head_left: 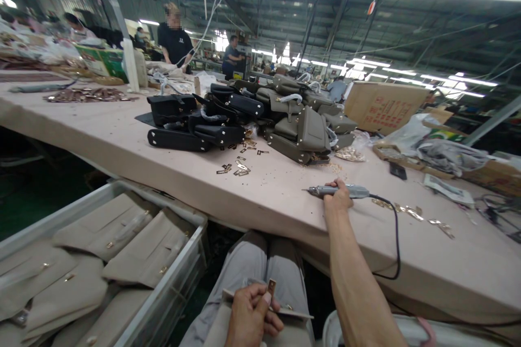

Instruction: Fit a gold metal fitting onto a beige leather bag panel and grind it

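On the worktable, my right hand (338,199) is closed around a grey electric screwdriver (358,191), whose bit points left and whose black cord curves down at the right. Low over my lap, my left hand (251,314) pinches a small brownish metal plate (271,286) with a hole in it, between thumb and fingers. Beneath that hand a beige bag piece (295,313) lies across my knees, with a small gold fitting on it. The hand partly covers this piece.
Black bags (179,140) and olive-grey bags (309,133) are heaped on the table (280,203), with loose metal plates (241,167) before them. Gold plates (411,211) lie right. A white crate (163,293) of beige bag pieces (142,252) stands left. People work behind.
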Motion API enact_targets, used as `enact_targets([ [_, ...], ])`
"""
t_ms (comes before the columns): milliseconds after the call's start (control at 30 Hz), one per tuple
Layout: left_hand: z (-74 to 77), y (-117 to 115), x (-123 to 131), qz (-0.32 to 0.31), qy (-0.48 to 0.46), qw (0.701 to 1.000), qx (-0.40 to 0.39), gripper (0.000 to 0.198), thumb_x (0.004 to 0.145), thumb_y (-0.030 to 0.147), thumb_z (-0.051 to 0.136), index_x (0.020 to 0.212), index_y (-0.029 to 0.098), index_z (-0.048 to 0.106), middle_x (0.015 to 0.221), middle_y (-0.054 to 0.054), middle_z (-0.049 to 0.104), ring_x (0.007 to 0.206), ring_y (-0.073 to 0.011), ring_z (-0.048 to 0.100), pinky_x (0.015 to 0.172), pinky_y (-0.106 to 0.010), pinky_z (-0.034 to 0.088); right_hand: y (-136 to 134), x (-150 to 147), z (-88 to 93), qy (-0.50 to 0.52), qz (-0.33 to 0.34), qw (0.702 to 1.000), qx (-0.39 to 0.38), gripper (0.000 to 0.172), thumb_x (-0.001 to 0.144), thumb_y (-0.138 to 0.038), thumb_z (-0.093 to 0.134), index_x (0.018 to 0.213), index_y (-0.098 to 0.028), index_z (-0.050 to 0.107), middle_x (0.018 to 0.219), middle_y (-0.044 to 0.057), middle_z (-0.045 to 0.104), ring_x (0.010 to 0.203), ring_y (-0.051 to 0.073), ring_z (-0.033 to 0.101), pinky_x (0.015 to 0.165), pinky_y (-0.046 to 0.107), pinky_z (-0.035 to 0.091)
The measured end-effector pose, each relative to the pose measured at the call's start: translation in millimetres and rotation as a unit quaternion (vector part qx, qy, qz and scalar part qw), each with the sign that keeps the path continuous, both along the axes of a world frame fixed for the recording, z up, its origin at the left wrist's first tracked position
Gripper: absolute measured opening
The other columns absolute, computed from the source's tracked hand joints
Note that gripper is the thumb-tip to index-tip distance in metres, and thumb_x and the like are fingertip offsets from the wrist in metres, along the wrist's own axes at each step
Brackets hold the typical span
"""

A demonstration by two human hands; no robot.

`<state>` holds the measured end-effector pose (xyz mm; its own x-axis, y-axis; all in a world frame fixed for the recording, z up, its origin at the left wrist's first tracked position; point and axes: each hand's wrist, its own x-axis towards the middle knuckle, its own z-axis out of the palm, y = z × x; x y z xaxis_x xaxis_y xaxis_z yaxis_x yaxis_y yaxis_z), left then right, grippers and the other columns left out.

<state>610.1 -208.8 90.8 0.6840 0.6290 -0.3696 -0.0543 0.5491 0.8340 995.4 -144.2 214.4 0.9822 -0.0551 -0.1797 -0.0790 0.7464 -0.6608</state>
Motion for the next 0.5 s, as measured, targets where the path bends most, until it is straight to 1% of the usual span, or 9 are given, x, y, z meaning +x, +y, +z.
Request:
enact_targets([
  [133, -0.6, 1, 1, -0.002, -0.004, 1.0, 0.004, 0.071, 0.067, 0.081, 0.078, 0.084, 0.013, 0.066, 0.079, -0.011, 0.076, 0.05, -0.0173, 0.071, 0.046, -0.025, 0.053, -2, -5, 7.6, 0.01, 0.014, 1.0, 0.016, 0.033, 0.08, 0.002, 0.066, 0.087, -0.02, 0.042, 0.081, -0.005, 0.059, 0.054, 0.005, 0.049, 0.047, 0.017, 0.051],
  [267, -2.4, 0, 1, -0.008, 0.002, 1.0, -0.002, 0.071, 0.069, 0.079, 0.078, 0.09, 0.012, 0.068, 0.085, -0.013, 0.077, 0.056, -0.0187, 0.073, 0.05, -0.026, 0.055, -13, -14, 18.3, 0.005, 0.057, 0.998, 0.03, 0.03, 0.081, 0.001, 0.064, 0.085, -0.019, 0.043, 0.077, -0.008, 0.054, 0.051, 0.003, 0.046, 0.048, 0.015, 0.05],
  [400, -2.6, 2, -1, -0.006, 0.001, 1.0, 0.005, 0.073, 0.068, 0.076, 0.079, 0.101, 0.011, 0.071, 0.099, -0.018, 0.078, 0.064, -0.0223, 0.076, 0.059, -0.031, 0.061, -33, -33, 29.4, -0.029, 0.105, 0.993, 0.043, 0.026, 0.083, -0.002, 0.067, 0.087, -0.018, 0.047, 0.078, -0.008, 0.051, 0.054, 0.002, 0.047, 0.057, 0.016, 0.054],
  [467, 1.9, 12, 0, -0.017, 0.021, 1.0, 0.001, 0.073, 0.066, 0.077, 0.081, 0.103, 0.015, 0.073, 0.104, -0.018, 0.078, 0.068, -0.0249, 0.077, 0.06, -0.034, 0.062, -49, -49, 35.1, -0.054, 0.135, 0.988, 0.058, 0.027, 0.081, -0.003, 0.071, 0.089, -0.018, 0.049, 0.079, -0.008, 0.05, 0.056, 0.002, 0.048, 0.06, 0.016, 0.055],
  [500, 6.0, 20, 0, -0.024, 0.038, 0.999, -0.007, 0.075, 0.064, 0.08, 0.081, 0.108, 0.019, 0.073, 0.106, -0.018, 0.078, 0.071, -0.0279, 0.078, 0.057, -0.036, 0.062, -57, -58, 36.7, -0.074, 0.155, 0.983, 0.063, 0.031, 0.078, -0.004, 0.074, 0.088, -0.018, 0.049, 0.079, -0.008, 0.049, 0.056, 0.002, 0.048, 0.059, 0.016, 0.054],
])
